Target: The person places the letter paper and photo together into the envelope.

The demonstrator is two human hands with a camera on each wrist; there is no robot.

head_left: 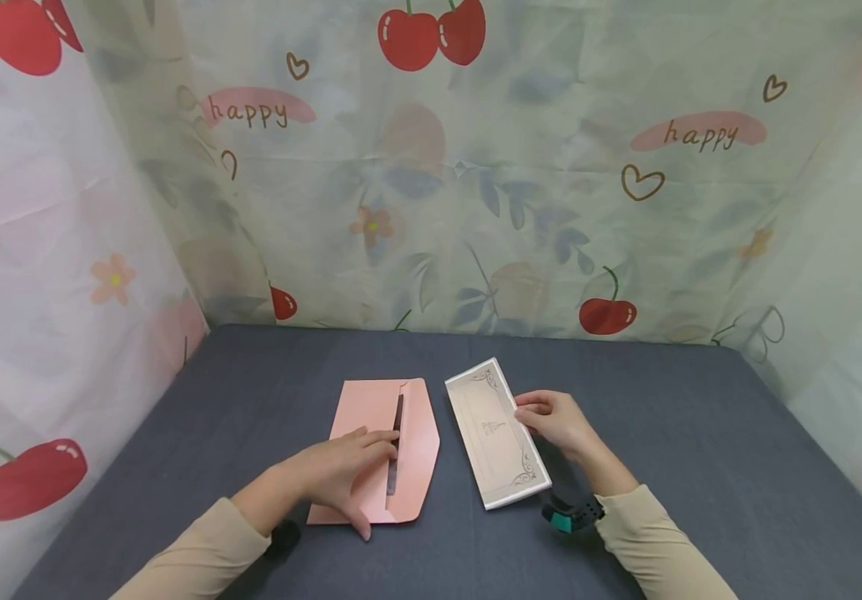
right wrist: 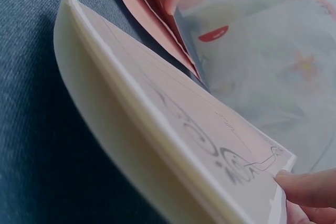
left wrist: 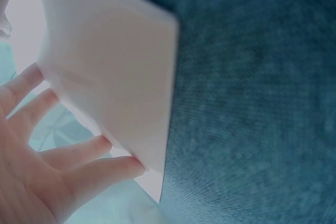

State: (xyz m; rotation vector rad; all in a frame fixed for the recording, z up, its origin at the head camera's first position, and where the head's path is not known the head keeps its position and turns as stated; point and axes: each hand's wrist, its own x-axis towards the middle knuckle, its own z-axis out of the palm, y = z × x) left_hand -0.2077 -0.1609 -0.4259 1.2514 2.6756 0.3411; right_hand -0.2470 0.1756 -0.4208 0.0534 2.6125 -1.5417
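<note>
Your R hand (head_left: 562, 425) had the card (head_left: 497, 433), pinched by its R edge btwn thumb and fingers; in the R wrist view the thumb (right wrist: 310, 187) lay on the printed face, w/ fingers underneath. Your L hand (head_left: 337, 471) wasn't clenched: its fingers were spread over the envelope (head_left: 369, 408), tips at the slot (head_left: 393, 467), thumb down by the near edge. The L wrist view had those fingertips touching the pink paper along its edge.

The card sat R of the envelope, just beside it and not touching, far end slanted to your L. It was pale w/ a white border, dark scrollwork at two opposite corners and a small faint motif mid-face. Per the R wrist view it was tilted, its layers gaping along one side; couldn't tell if any part touched the cloth (head_left: 266, 392).

The envelope lay on the cloth, flap (head_left: 419, 450) folded out toward the card. The slot looked dark; couldn't tell whether that was the lining or smth inside.

Further out, your R wrist wore a black band w/ a teal patch (head_left: 562, 522), and both sleeves (head_left: 198, 546) were beige. The cloth was dark blue. Behind and at both sides hung curtains (head_left: 461, 233) w/ cherries, flowers, hearts and "happy" lettering.
</note>
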